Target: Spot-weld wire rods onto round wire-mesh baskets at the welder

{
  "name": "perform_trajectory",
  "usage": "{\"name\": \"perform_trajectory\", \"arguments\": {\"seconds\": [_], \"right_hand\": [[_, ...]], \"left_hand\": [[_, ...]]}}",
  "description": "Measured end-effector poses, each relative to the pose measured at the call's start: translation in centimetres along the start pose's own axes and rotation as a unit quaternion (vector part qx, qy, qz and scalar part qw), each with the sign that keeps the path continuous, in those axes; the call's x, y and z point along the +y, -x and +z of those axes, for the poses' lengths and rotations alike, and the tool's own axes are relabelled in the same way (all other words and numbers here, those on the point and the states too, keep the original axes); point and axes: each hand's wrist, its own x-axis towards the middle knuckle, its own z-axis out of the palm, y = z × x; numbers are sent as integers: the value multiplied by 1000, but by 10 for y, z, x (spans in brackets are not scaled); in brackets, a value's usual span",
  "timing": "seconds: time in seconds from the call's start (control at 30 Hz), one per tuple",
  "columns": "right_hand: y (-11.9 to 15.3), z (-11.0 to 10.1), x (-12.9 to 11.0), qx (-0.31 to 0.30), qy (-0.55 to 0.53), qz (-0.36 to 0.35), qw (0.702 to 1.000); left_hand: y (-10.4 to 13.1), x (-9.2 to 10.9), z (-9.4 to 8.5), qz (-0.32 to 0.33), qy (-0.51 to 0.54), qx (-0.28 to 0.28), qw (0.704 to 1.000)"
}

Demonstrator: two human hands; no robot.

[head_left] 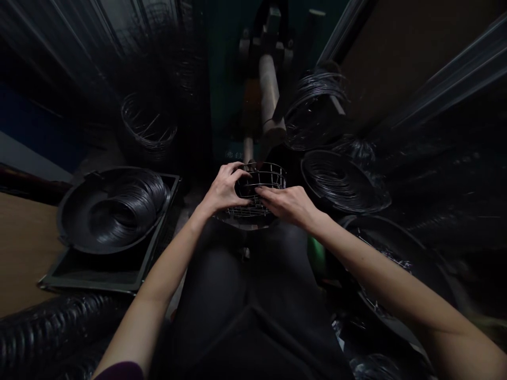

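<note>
head view: nearest, a purple sleeve [121, 371] is cut off at the bottom edge, and dark clothing [245, 295] covers the lap on the near side of the wire cage [278, 179]. that cage sits just past the lap, between the two hands, its wider span running left to right. the left hand [224, 191] reaches around its left side, thumb and fingers spread apart at the wires; the right hand [291, 205] comes in from its right, fingertips together against the middle wires. neither hand looks clearly nearer; both seem to touch it. from where i stand i can't tell whether either one is clamped on the wires, since the right thumb doesn't show and the cage's inside sinks into the dark. left of the cage, well apart, a black pan [75, 227] holds a wire coil [146, 198]; to its right and slightly beyond lies a second coil [332, 179]. farther beyond the cage, a metal shaft [269, 87] runs up to a mount [273, 42] too dim to make out.
</note>
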Motion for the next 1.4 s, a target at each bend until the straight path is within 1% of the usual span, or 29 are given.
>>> {"name": "perform_trajectory", "arguments": {"seconds": [0.17, 0.4, 0.5, 0.63, 0.7, 0.8, 0.9, 1.0, 1.07, 1.13, 1.27, 1.33, 1.4], "right_hand": [[-5, -4, 1, -16, 16, -3, 1000], [-8, 1, 4, -2, -4, 16, 1000], [-3, 7, 5, 33, -32, 27, 999], [-2, 15, 7, 88, -57, 88, 991], [-7, 19, 10, 116, -72, 111, 984], [-16, 24, 16, 150, -108, 111, 976], [-25, 30, 22, 181, -145, 108, 967], [-34, 36, 27, 209, -169, 135, 954], [-40, 38, 32, 214, -185, 156, 946], [-44, 38, 38, 212, -201, 163, 943], [-51, 30, 56, 208, -219, 140, 943], [-62, 24, 71, 217, -204, 125, 946], [-80, 20, 88, 207, -154, 115, 959]], "left_hand": [[-5, -3, -2, -4, 2, 0, 1000], [-11, -10, -3, 0, 9, -18, 1000], [-14, -12, -3, -3, 16, -14, 1000], [-19, -15, -2, -20, 19, 4, 1000], [-24, -17, -3, -30, 24, 9, 999], [-32, -20, -6, -38, 19, 9, 999], [-38, -24, -9, -30, 11, 8, 999], [-46, -29, -10, -35, 11, 15, 999], [-53, -33, -9, -42, 15, 22, 999], [-59, -36, -8, -37, 32, 28, 998], [-62, -42, -9, -22, 78, 35, 996], [-60, -50, -12, -22, 127, 28, 991], [-57, -64, -15, -55, 205, 47, 976]]}}
